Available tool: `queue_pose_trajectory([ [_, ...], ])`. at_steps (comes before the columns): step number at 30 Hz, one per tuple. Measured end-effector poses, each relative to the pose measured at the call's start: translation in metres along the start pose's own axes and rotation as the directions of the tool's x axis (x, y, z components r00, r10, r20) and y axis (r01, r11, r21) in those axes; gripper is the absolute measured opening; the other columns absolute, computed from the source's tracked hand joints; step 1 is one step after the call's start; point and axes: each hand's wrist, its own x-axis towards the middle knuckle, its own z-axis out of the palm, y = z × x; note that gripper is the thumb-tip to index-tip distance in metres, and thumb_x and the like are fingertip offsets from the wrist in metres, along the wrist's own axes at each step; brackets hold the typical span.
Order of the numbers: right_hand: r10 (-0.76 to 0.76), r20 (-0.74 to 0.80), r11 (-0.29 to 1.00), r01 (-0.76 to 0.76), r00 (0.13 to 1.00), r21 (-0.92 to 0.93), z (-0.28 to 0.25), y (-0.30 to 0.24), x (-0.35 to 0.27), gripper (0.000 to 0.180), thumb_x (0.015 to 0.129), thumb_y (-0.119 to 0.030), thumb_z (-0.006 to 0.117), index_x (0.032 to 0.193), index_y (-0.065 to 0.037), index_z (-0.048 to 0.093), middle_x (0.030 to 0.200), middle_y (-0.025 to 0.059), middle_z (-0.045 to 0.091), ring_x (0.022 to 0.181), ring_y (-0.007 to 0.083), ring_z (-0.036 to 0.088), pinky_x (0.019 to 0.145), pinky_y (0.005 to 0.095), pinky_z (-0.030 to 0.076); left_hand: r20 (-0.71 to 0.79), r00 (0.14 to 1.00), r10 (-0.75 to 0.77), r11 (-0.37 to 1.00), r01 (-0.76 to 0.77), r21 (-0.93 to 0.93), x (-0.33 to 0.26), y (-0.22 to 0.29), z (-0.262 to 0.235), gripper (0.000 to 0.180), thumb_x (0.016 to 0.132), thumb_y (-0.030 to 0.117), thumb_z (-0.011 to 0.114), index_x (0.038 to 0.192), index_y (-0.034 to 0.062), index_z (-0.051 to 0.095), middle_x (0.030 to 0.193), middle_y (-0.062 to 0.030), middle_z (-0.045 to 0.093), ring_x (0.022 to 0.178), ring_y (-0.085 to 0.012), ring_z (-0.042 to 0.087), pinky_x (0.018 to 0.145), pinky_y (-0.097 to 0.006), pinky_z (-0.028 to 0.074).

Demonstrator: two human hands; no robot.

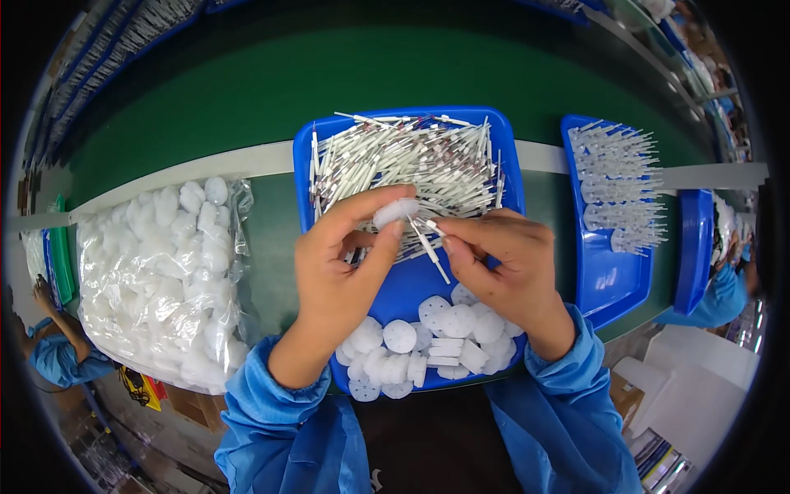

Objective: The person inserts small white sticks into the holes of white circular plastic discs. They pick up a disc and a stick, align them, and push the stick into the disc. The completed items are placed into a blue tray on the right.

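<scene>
My left hand (333, 263) pinches a round white foam-like disc (395, 212) between thumb and forefinger. Close against it, my right hand (512, 262) grips thin white sticks (429, 252) in its fingertips; two seem to cross there, one slanting down toward me. Whether a stick has entered the disc I cannot tell. Both hands are over a blue tray (515, 165). Its far part holds a heap of white sticks (411, 156), some with dark reddish parts. Nearest me lies a pile of loose white discs (401, 336), several with small dots on their faces.
A clear plastic bag of white discs (160, 280) lies at the left. On the right, a blue tray (609, 288) holds rows of discs with sticks in them (613, 185). Another blue tray (694, 247) stands beyond it. Blue-sleeved people (66, 354) sit at both sides.
</scene>
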Motion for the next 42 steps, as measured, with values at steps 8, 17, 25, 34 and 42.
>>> queue_pose_trajectory([
  [8, 0.281, 0.1, 0.941, -0.294, 0.955, 0.165, -0.004, -0.013, -0.004, 0.018, 0.096, -0.007, 0.08, 0.113, -0.003, 0.083, 0.075, 0.011, 0.075, 0.063, 0.0178, 0.074, 0.058, 0.0312, 0.056, -0.017, 0.988, 0.153, 0.969, -0.146, 0.201, 0.001, -0.007, -0.001, 0.038, 0.097, -0.006, 0.075, 0.132, 0.0073, 0.08, 0.12, -0.0106, 0.08, 0.098, -0.0146, 0.073, 0.075, -0.026, 0.061],
  [17, 0.24, 0.097, 0.967, -0.247, 0.966, 0.061, 0.0, -0.008, 0.001, 0.01, 0.094, -0.014, 0.085, 0.1, -0.006, 0.081, 0.073, 0.0094, 0.074, 0.061, 0.0214, 0.073, 0.056, 0.0332, 0.054, 0.046, 0.964, 0.262, 0.887, -0.259, 0.382, 0.002, -0.001, 0.003, 0.038, 0.091, -0.006, 0.08, 0.127, 0.0063, 0.081, 0.112, -0.0098, 0.082, 0.095, -0.0199, 0.075, 0.074, -0.029, 0.062],
  [25, -0.031, -0.066, 0.959, 0.012, 0.997, -0.282, 0.003, -0.005, 0.003, 0.013, 0.088, -0.017, 0.089, 0.091, -0.011, 0.078, 0.072, 0.006, 0.073, 0.061, 0.0259, 0.071, 0.058, 0.0373, 0.054, 0.175, 0.918, 0.356, 0.684, -0.384, 0.62, -0.003, 0.007, 0.007, 0.041, 0.088, -0.007, 0.083, 0.127, 0.004, 0.081, 0.098, -0.013, 0.08, 0.082, -0.0205, 0.075, 0.073, -0.032, 0.061],
  [34, -0.157, -0.117, 0.945, 0.114, 0.981, -0.307, 0.011, -0.009, 0.004, 0.017, 0.085, -0.013, 0.089, 0.096, -0.008, 0.078, 0.076, 0.0062, 0.075, 0.064, 0.0253, 0.072, 0.058, 0.0367, 0.056, 0.078, 0.97, 0.229, 0.812, -0.235, 0.534, -0.015, 0.007, 0.012, 0.045, 0.085, -0.003, 0.087, 0.129, 0.0041, 0.08, 0.093, -0.0123, 0.078, 0.081, -0.025, 0.075, 0.072, -0.036, 0.061],
  [42, -0.134, -0.079, 0.99, 0.131, 0.988, -0.043, 0.002, 0.004, 0.007, 0.029, 0.081, -0.004, 0.091, 0.107, -0.005, 0.079, 0.089, 0.0082, 0.077, 0.08, 0.0256, 0.076, 0.074, 0.0348, 0.06, 0.131, 0.98, 0.152, 0.914, -0.19, 0.358, -0.003, 0.006, 0.002, 0.052, 0.083, 0.011, 0.094, 0.131, 0.007, 0.075, 0.119, -0.01, 0.076, 0.108, -0.0239, 0.071, 0.079, -0.033, 0.06],
])
